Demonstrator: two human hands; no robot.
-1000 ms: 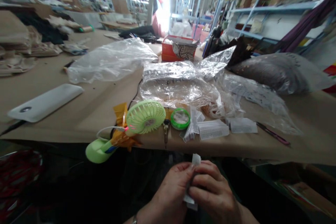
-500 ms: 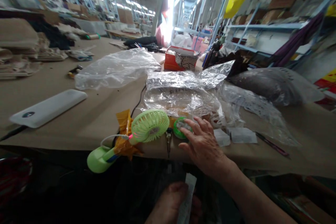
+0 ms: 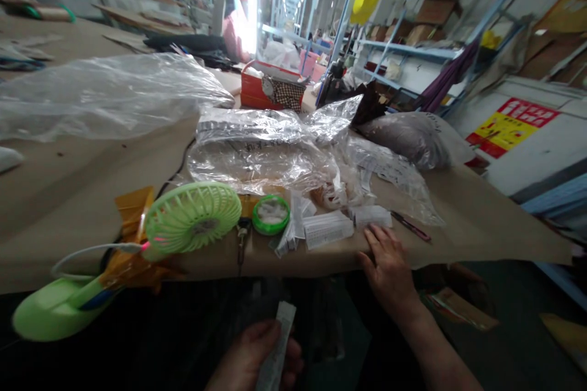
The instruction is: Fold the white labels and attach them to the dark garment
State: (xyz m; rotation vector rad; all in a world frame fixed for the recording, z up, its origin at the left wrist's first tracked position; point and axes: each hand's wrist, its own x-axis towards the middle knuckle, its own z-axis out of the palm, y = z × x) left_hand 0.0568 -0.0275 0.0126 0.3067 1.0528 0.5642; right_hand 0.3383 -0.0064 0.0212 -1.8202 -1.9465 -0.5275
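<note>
My left hand (image 3: 257,354) sits low at the bottom of the view, gripping a white paper strip (image 3: 277,348) upright. My right hand (image 3: 389,275) rests with spread fingers on the near edge of the brown-paper-covered table (image 3: 481,226), just below a small white leaflet (image 3: 370,216). Beyond the fingers lie a folded printed leaflet (image 3: 328,230) and a round green-rimmed container (image 3: 271,214). Further left stand a lime-green handheld fan (image 3: 192,217) with yellow tape and a dangling key-like metal item (image 3: 241,238). Crumpled clear plastic bags (image 3: 257,159) lie behind.
A dark pen (image 3: 410,226) lies near my right hand. Behind the bags stand a red box (image 3: 270,88) and a grey stuffed sack (image 3: 413,140). Blue shelving with cartons lines the right side, and long tables stretch away on the left.
My right hand has moved from beside the green container back to the table's near edge. The view has swung right, shifting the table items left. My left hand still holds the paper strip.
</note>
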